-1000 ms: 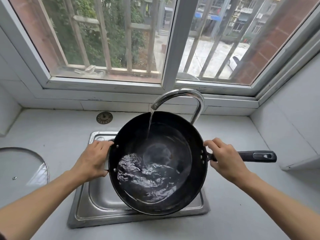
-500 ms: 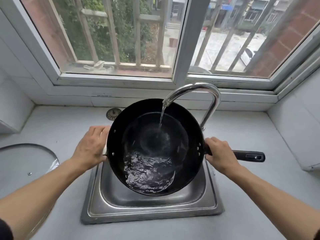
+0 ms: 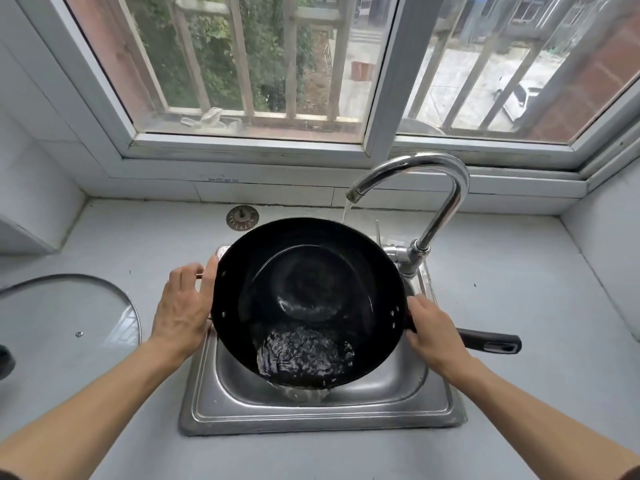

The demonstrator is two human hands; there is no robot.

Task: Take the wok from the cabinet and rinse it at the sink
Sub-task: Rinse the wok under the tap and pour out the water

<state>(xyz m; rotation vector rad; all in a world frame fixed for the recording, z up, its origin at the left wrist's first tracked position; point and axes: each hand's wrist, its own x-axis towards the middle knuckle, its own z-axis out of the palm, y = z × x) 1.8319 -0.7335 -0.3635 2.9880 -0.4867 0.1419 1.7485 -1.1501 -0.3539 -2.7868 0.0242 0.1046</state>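
Observation:
The black wok (image 3: 308, 292) hangs over the steel sink (image 3: 322, 415), tilted toward me. Water pools at its near rim and spills over into the basin. My left hand (image 3: 183, 310) grips the small helper handle on the wok's left side. My right hand (image 3: 433, 332) is closed around the base of the long black handle (image 3: 491, 344), which points right. The chrome faucet (image 3: 433, 209) arches over the back right of the sink and runs; its stream falls just behind the wok's far rim.
A glass lid (image 3: 65, 320) lies on the grey counter at the left. A metal sink strainer (image 3: 242, 218) rests on the counter behind the wok. The window sill and barred window stand close behind the faucet. A wall closes the counter at the right.
The wok has tipped further toward me and shifted left off the stream. The water slid to the near rim and now pours out into the sink.

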